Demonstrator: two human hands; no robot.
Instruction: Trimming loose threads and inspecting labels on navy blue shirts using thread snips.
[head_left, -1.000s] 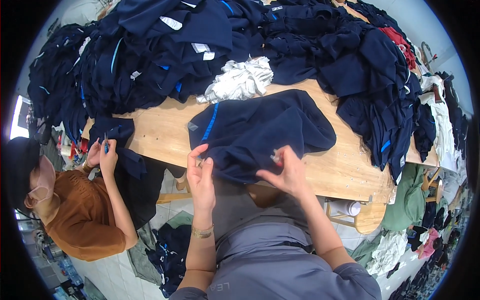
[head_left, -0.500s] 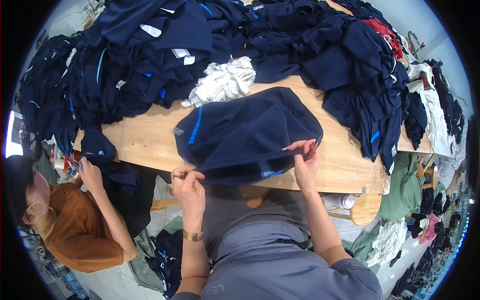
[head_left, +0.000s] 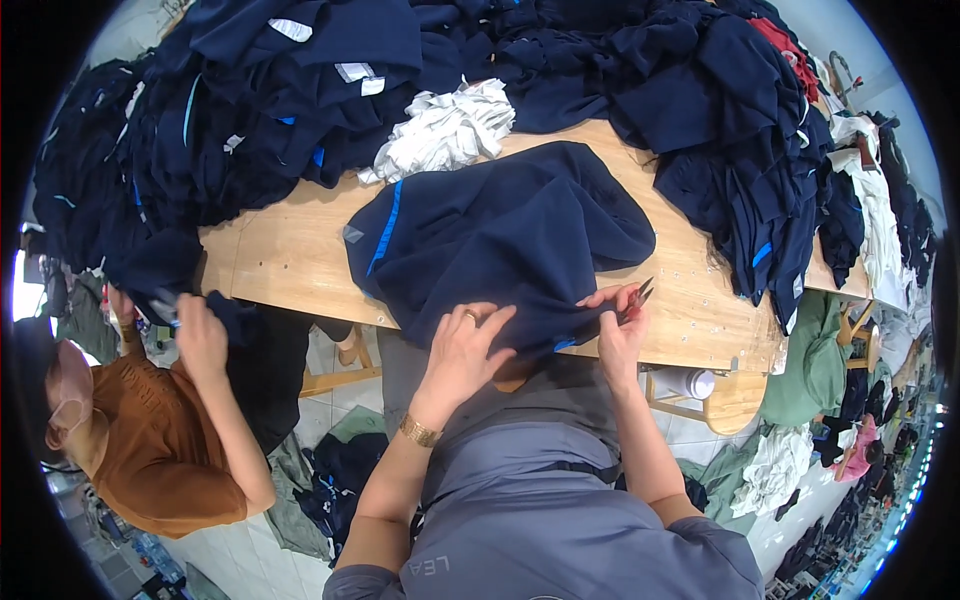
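your view is bright and fairly even, with white glare at the far left rim and a string of bluish-white lights (head_left: 915, 490) along the right. the fisheye lens bows the wooden table (head_left: 270, 250), and black closes around the round picture. fold detail sinks into the dark navy garment (head_left: 500, 220). the co-worker's hand (head_left: 203, 340) is blurred; your left hand (head_left: 465, 350) and right hand (head_left: 622, 335) look sharper.

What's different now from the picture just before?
The left hand let go of the near edge of the navy cloth with a bright-blue strip and moved right, fingers now spread over it. The right hand still holds small, pointed, red-handled scissors. The crumpled white cloth pile stayed put.
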